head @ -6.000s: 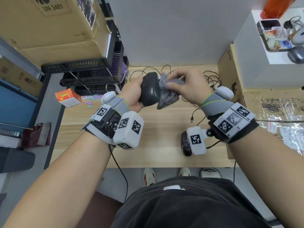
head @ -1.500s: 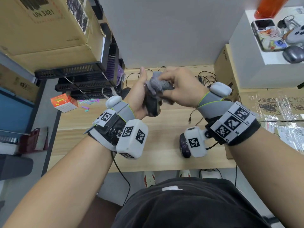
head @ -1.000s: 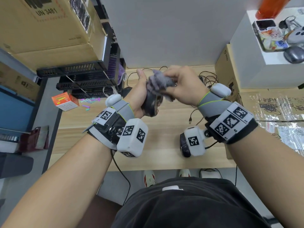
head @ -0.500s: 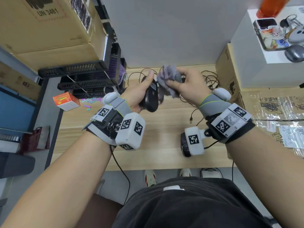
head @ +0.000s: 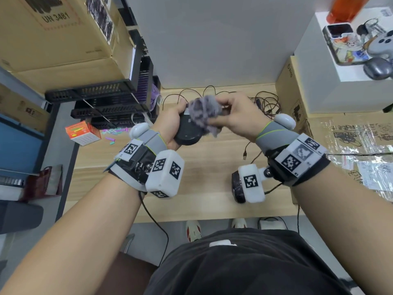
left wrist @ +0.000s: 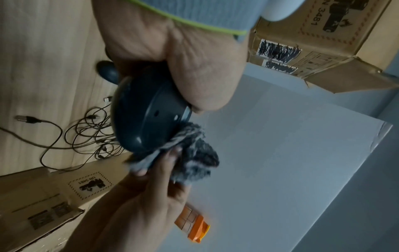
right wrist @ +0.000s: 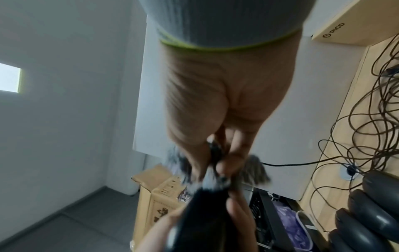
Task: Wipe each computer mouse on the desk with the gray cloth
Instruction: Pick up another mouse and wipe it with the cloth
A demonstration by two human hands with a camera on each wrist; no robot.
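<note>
One dark mouse [head: 187, 129] is held above the wooden desk [head: 204, 167], gripped underside-up by the left hand [head: 170, 126]. The bunched gray cloth [head: 203, 112] is pinched against its front end by the right hand [head: 236, 116]. Several more mice [right wrist: 371, 220] are lined up beside tangled cables [head: 263, 101].

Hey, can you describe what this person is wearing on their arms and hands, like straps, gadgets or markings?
Both forearms are bare. The left hand and right hand are ungloved. Each wrist wears a ribbed gray band with a lime-green edge, a black strap, and white blocky camera housings printed with black-and-white square markers. A rounded white knob sits by each wrist, and thin black cables trail from the rigs.
</note>
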